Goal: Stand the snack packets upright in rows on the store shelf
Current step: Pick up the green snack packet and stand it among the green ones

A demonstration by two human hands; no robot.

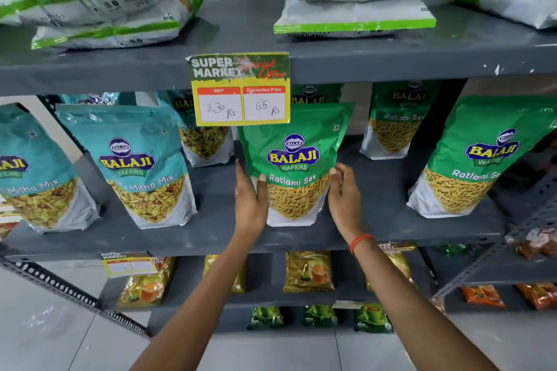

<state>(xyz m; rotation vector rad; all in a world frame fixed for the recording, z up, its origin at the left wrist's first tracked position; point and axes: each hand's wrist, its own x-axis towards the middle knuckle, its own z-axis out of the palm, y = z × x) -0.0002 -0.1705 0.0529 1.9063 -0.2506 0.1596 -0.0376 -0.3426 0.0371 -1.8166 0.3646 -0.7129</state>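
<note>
A green Ratlami Sev packet (297,159) stands upright near the front middle of the grey shelf (211,232). My left hand (250,199) grips its lower left side, with the thumb over the front. My right hand (345,196) is beside its lower right edge with fingers apart, and only the thumb tip touches the packet. Another green Ratlami Sev packet (479,159) stands to the right. Two teal Mitha Mix packets (141,166) (33,172) stand to the left. More packets stand behind, one green (394,123) and one teal (205,141).
A yellow price tag (241,90) hangs from the upper shelf edge and covers the held packet's top left. White and green bags (355,9) lie flat on the shelf above. Yellow packets (309,271) fill the shelf below. A second rack (512,250) adjoins at right.
</note>
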